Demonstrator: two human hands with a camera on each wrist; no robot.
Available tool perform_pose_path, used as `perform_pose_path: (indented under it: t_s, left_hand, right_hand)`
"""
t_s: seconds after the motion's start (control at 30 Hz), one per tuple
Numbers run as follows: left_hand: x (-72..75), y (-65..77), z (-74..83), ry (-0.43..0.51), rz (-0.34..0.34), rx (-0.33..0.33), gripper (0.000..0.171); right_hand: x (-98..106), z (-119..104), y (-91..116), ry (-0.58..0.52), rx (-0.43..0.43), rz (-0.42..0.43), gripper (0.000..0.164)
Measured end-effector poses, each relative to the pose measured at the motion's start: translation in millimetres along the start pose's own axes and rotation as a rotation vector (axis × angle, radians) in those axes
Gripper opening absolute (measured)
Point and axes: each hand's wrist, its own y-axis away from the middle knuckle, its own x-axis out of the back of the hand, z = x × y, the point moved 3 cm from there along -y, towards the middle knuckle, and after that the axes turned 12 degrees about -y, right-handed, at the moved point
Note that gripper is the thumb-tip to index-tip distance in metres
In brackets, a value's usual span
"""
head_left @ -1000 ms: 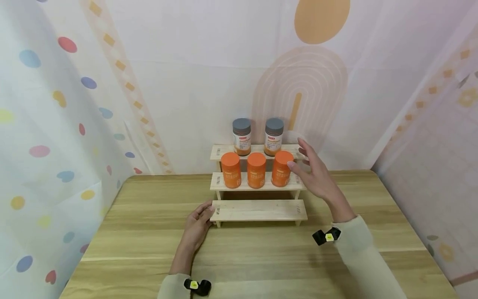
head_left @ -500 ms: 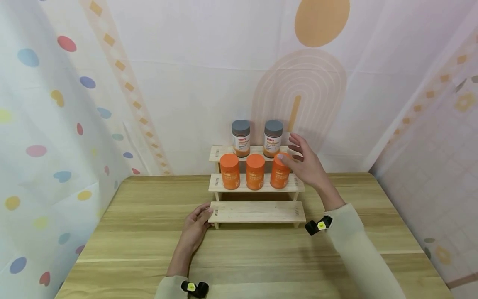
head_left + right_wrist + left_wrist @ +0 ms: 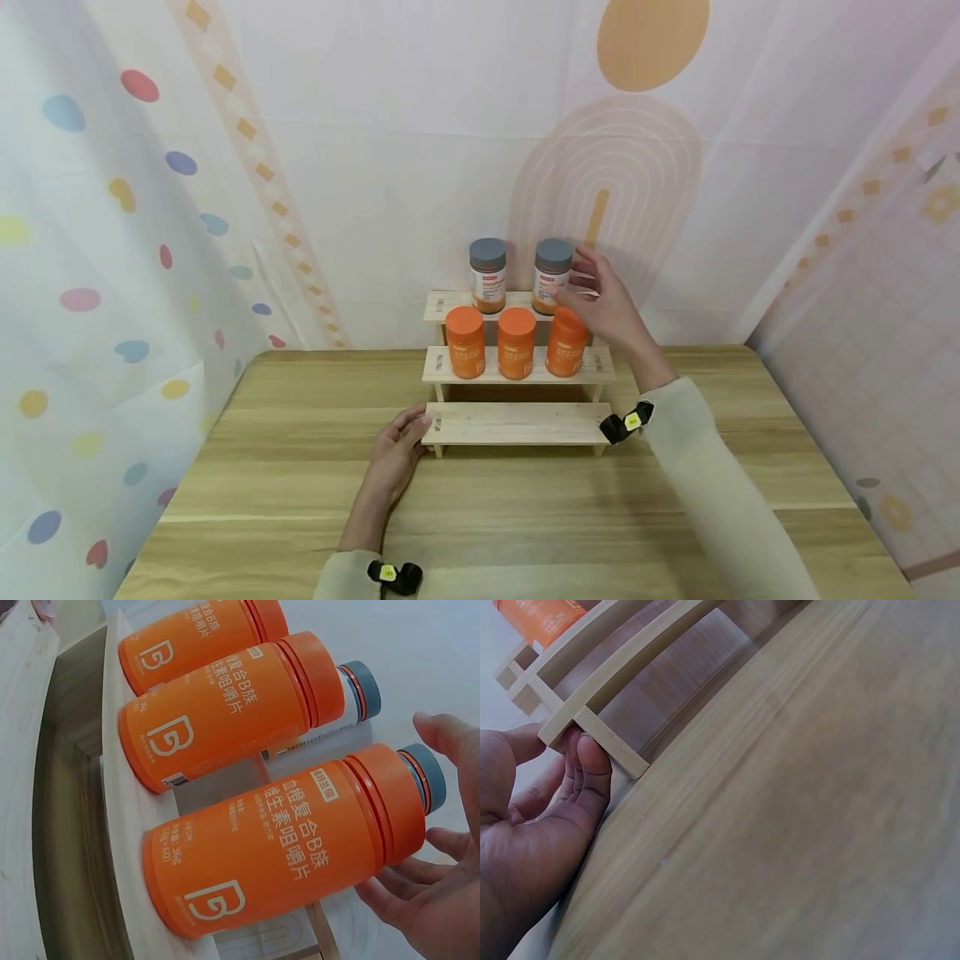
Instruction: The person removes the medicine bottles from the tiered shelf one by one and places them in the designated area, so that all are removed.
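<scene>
A three-tier wooden display stand (image 3: 519, 423) stands on the table. My left hand (image 3: 396, 450) grips the left end of its lowest step; in the left wrist view the fingertips (image 3: 594, 756) bend in under the board beside the leg. Two grey-capped bottles with white labels stand on the top step. At the right grey-capped bottle (image 3: 552, 275), my right hand (image 3: 609, 304) reaches with thumb in front and fingers spread at its right side. The right wrist view shows thumb and fingers apart near the grey cap (image 3: 426, 778), mostly behind an orange bottle (image 3: 292, 844).
The left grey-capped bottle (image 3: 488, 275) shares the top step. On the middle step stand three orange bottles, among them the left one (image 3: 467, 343) and the middle one (image 3: 516, 343). A patterned curtain (image 3: 390, 167) hangs close behind the stand.
My right hand has moved left and away from me, from beside the right orange bottle to the right grey-capped bottle. The left hand stays on the stand.
</scene>
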Motion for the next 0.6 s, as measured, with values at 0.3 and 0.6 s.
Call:
perform_pose_path:
  t_s: [0.3, 0.6]
  left_hand:
    - [-2.4, 1.4, 1.5, 0.001, 0.007, 0.003, 0.044]
    - [-2.2, 0.8, 1.5, 0.011, 0.019, 0.001, 0.043]
  right_hand:
    - [-9, -6, -16, 0.036, -0.019, 0.057, 0.075]
    - [-13, -7, -25, 0.108, -0.007, 0.102, 0.070]
